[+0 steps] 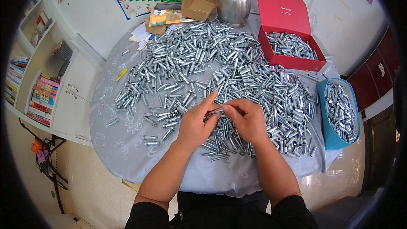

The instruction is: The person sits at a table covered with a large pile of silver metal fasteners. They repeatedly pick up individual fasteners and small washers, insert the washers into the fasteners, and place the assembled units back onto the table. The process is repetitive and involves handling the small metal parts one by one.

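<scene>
1. Closest to the person, two bare forearms come up from the bottom edge and meet over the table (127, 161), which has a pale cloth on it.
2. The left hand (196, 124) and the right hand (246, 118) are side by side, almost touching. Between them is one small metal bolt (216, 111).
3. The bolt lies flat, with its long way running left to right — from one hand to the other. Both hands pinch it, the left at its left end and the right at its right end. So both hands are closed on the bolt, and neither one is nearer than the other.
4. The left pointing finger sticks out, up and to the right, above the bolt. It is not part of the pinch.
5. Right under the hands and all around them is a big pile (203, 63) of the same shiny bolts, lying every which way.
6. A bit farther, at the right edge of the table, a blue tub (326, 123) holds more bolts.
7. Farther still, a red box (292, 61) with its lid up has bolts in it too.
8. At the far side stand a steel pot (233, 2) and a small open brown box (198, 4) — well away from the hands.
</scene>
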Tool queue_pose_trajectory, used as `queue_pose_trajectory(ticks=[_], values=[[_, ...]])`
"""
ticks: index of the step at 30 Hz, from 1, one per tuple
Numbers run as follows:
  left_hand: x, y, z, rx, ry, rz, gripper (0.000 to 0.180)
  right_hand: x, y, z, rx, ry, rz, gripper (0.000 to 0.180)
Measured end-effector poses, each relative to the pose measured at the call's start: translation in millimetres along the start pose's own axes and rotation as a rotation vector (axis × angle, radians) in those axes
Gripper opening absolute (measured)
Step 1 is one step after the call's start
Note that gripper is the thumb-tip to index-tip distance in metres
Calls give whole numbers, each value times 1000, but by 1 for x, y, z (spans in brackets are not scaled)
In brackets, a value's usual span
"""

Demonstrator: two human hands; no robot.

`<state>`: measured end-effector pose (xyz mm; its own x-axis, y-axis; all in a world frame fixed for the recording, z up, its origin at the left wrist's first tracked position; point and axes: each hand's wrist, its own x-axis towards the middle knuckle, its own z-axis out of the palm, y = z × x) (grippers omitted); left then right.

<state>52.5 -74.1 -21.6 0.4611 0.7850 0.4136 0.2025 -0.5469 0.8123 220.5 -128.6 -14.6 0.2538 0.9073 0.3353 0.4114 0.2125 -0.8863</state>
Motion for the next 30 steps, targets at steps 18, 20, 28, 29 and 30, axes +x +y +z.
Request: queue_pose_trajectory(ticks=[18,20,28,29,30], values=[[2,-14,0,-730,-16,-429,23,2,4,-6,420,-50,289,15],[2,-12,0,-754,-9,-451,23,1,5,-5,437,-48,266,14],[4,-17,-1,-735,38,-419,23,3,-3,-5,432,-41,282,24],[3,-18,0,-714,49,-387,23,3,-7,-7,486,-64,383,26],[3,-18,0,-712,37,-371,22,3,-4,-7,424,-78,380,29]])
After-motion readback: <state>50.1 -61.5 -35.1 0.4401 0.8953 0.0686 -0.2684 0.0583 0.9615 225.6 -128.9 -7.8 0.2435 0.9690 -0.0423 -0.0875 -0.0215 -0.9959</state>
